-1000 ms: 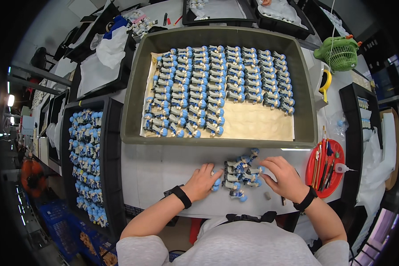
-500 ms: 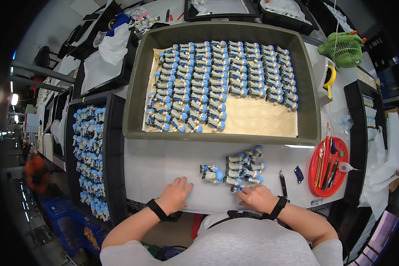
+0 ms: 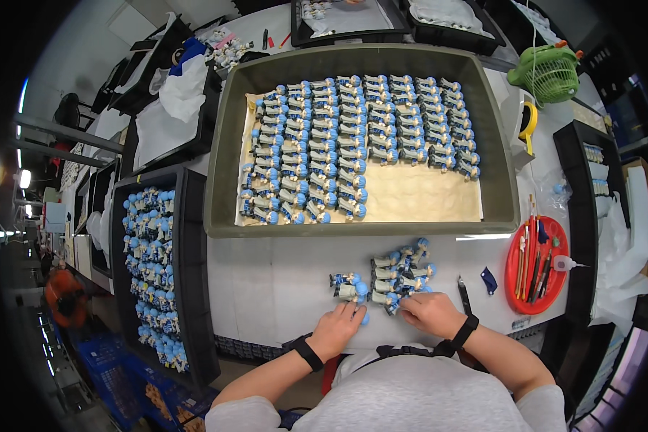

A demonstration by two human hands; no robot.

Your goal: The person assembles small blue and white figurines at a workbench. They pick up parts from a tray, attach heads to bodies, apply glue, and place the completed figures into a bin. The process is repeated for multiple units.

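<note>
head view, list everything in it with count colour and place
Table: one, white, centre
Large tray: one, olive, mid-table
Tray figurines: dozens, blue and grey, in rows
Loose figurines: about a dozen, blue and grey, near edge
Bin: one, black, left
Bin figurines: dozens, blue and grey
Dish: one, red, right
Brushes and tools: several, mixed, in dish
Slim tool: one, black, left of dish
Tape roll: one, yellow, right of tray
Fan: one, green, upper right
Other trays: several, black, far edge and sides
Wristbands: two, black, wrists
Left hand: one, bare, by loose figurines
Right hand: one, bare, at their right cluster
</note>
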